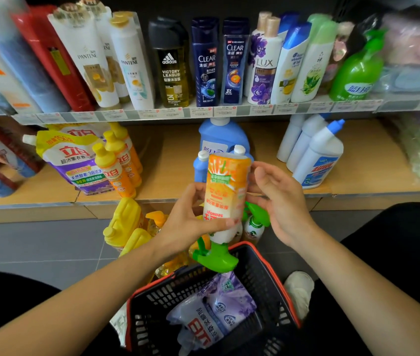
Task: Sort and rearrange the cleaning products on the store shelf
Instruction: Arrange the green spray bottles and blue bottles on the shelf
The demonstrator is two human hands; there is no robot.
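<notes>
My left hand (187,222) grips an orange-and-white spray bottle (225,191) upside down, its green trigger head (216,256) pointing at the basket. My right hand (280,201) is beside the bottle with relaxed fingers; whether its fingers touch the bottle's right side I cannot tell. Behind the bottle on the lower shelf (173,160) stand a large blue detergent jug (223,136) and smaller blue bottles (201,165). Yellow-and-orange dish soap bottles (116,165) and a yellow-purple refill pouch (75,160) stand to the left. White toilet cleaner bottles (316,155) stand to the right.
A black basket with a red rim (275,276) sits on the floor below my hands, holding purple refill pouches (211,312). Yellow jugs (124,224) and another green-topped spray bottle (253,224) stand on the floor. The upper shelf (203,111) carries shampoo and body wash bottles.
</notes>
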